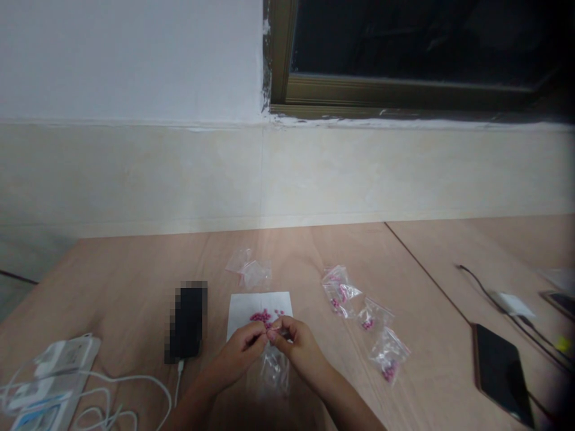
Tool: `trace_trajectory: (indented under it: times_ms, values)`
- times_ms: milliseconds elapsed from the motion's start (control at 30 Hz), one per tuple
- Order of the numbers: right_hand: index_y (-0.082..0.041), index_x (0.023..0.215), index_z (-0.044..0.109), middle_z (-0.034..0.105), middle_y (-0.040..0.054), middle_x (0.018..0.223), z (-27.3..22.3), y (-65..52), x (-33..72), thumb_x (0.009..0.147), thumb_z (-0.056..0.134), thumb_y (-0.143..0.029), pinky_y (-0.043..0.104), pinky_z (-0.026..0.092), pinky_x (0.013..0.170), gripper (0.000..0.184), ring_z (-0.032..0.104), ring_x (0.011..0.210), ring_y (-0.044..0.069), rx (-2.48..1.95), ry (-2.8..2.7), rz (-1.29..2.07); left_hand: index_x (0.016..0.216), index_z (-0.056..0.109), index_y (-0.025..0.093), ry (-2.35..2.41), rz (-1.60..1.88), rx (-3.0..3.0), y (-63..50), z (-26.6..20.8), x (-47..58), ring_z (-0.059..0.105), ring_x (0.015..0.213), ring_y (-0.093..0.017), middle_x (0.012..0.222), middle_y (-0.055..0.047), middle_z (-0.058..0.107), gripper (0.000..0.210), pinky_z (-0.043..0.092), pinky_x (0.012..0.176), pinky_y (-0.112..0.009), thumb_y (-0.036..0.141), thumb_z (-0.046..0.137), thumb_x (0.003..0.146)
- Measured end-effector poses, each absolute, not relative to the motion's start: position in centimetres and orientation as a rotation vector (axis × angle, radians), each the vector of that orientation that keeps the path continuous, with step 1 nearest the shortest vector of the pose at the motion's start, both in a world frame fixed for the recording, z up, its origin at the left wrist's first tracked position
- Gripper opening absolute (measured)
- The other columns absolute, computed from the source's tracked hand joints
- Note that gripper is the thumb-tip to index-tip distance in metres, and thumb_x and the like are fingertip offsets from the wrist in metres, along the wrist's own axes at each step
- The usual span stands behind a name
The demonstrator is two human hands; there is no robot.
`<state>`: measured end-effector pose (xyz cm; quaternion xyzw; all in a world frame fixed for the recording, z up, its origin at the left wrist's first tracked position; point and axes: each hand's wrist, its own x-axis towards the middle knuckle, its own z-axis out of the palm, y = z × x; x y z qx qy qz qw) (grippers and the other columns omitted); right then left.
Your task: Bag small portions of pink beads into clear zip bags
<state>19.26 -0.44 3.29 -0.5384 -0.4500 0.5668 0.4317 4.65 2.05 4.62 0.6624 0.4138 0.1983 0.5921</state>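
Observation:
My left hand and my right hand meet at the near edge of a white paper sheet. Both have thumb and forefinger pinched on the top edge of a clear plastic zip bag, which hangs below the fingers toward me. Whether anything is inside it I cannot tell. Just beyond the fingertips, a small heap of pink beads lies on the paper, with a few loose ones to its right.
Right of the paper lie several zip bags holding pink beads. Bags without visible beads lie behind it. A dark phone with a white cable and a power strip are on the left. Another phone lies far right.

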Motion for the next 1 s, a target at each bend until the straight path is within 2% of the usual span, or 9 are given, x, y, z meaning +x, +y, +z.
trace_trajectory:
  times_ms: [100,200,433,600,767,833,933,1000]
  values:
    - [-0.016,0.064,0.058,0.056,0.0001,0.059,3.3,-0.1,20.0,0.061,0.064,-0.044,0.025,0.035,0.055,0.029,0.047,0.054,0.012,-1.32,-0.995,1.493,0.069,0.051,0.015,0.97,0.466,1.511,2.4,4.7,4.2,0.04,0.064,-0.013,0.065,0.002,0.043,0.027,0.033,0.06,-0.023,0.038,0.041,0.081]
    - [-0.015,0.058,0.056,0.053,-0.0011,0.054,3.5,0.0,20.6,0.06,0.065,-0.045,0.023,0.034,0.053,0.031,0.044,0.051,0.011,-1.284,-0.889,1.499,0.069,0.05,0.015,0.978,0.467,1.486,2.6,4.8,3.6,0.04,0.063,-0.012,0.064,0.002,0.042,0.024,0.031,0.058,-0.022,0.035,0.043,0.081]
    - [-0.017,0.052,0.049,0.046,-0.0048,0.048,3.7,-0.4,20.7,0.055,0.068,-0.038,0.021,0.028,0.05,0.029,0.037,0.047,0.008,-1.221,-0.816,1.553,0.061,0.046,0.016,1.039,0.521,1.517,2.5,4.7,3.1,0.038,0.061,-0.011,0.062,0.004,0.039,0.021,0.03,0.056,-0.021,0.028,0.048,0.077]
    - [-0.016,0.056,0.053,0.051,-0.0023,0.055,3.9,-0.6,21.2,0.064,0.061,-0.042,0.023,0.032,0.056,0.028,0.043,0.054,0.01,-1.184,-0.867,1.561,0.065,0.052,0.015,1.047,0.494,1.49,2.5,4.9,2.7,0.042,0.064,-0.012,0.064,0.002,0.045,0.022,0.033,0.059,-0.022,0.033,0.048,0.077]
    - [-0.016,0.051,0.054,0.051,-0.0025,0.05,3.9,-0.7,21.2,0.061,0.064,-0.043,0.024,0.033,0.055,0.03,0.043,0.05,0.01,-1.245,-0.889,1.542,0.064,0.054,0.015,1.005,0.438,1.557,2.3,4.4,2.4,0.045,0.065,-0.013,0.065,0.001,0.048,0.021,0.035,0.061,-0.022,0.032,0.05,0.077]
    - [-0.016,0.055,0.058,0.055,-0.0008,0.055,3.8,-0.5,21.2,0.066,0.059,-0.044,0.025,0.035,0.058,0.03,0.047,0.055,0.012,-1.263,-0.984,1.493,0.063,0.053,0.015,1.023,0.467,1.544,2.5,4.4,2.3,0.045,0.063,-0.012,0.064,0.002,0.048,0.022,0.035,0.06,-0.022,0.033,0.051,0.076]
    - [-0.017,0.076,0.063,0.063,0.004,0.077,3.1,0.3,22.6,0.074,0.048,-0.045,0.027,0.039,0.065,0.032,0.053,0.071,0.017,-1.369,-1.098,1.334,0.06,0.05,0.016,1.116,0.584,1.475,3.9,4.5,2.1,0.043,0.06,-0.012,0.06,0.003,0.045,0.025,0.035,0.056,-0.021,0.037,0.051,0.075]
    - [-0.016,0.09,0.06,0.061,0.0078,0.088,2.0,1.0,24.5,0.076,0.045,-0.044,0.029,0.04,0.066,0.035,0.053,0.075,0.019,-1.578,-1.069,1.11,0.061,0.049,0.016,1.207,0.721,1.377,5.5,4.4,2.0,0.044,0.059,-0.011,0.058,0.003,0.045,0.027,0.035,0.056,-0.021,0.04,0.05,0.075]
